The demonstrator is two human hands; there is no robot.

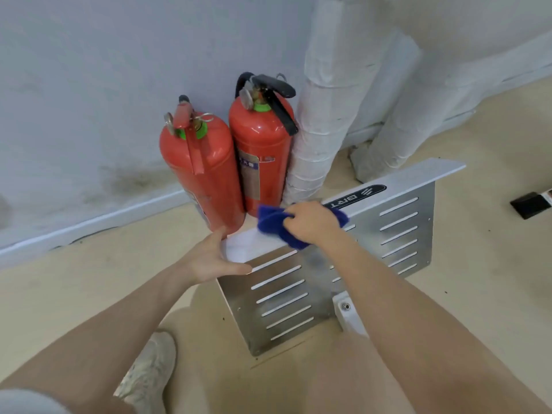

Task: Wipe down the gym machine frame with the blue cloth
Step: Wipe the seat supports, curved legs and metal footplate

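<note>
Both arms reach forward; right hand (310,222) fisted, left hand (213,258) open, fingers spread

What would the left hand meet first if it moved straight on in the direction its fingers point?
Probably the nearer fire extinguisher. The left hand rests on the end of the machine's white top edge, fingers pointing up toward the extinguisher's base; depth is unclear.

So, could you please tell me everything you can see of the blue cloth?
The blue cloth is a deep blue, soft-looking rag, apparently fleecy, bunched up rather than spread flat. The right hand has it in a closed grip, so its middle is hidden; one end sticks out toward the fire extinguishers and another shows past the knuckles. It lies on the white top edge of the gym machine frame, beside the black logo plate. The left hand does not touch it.
</note>
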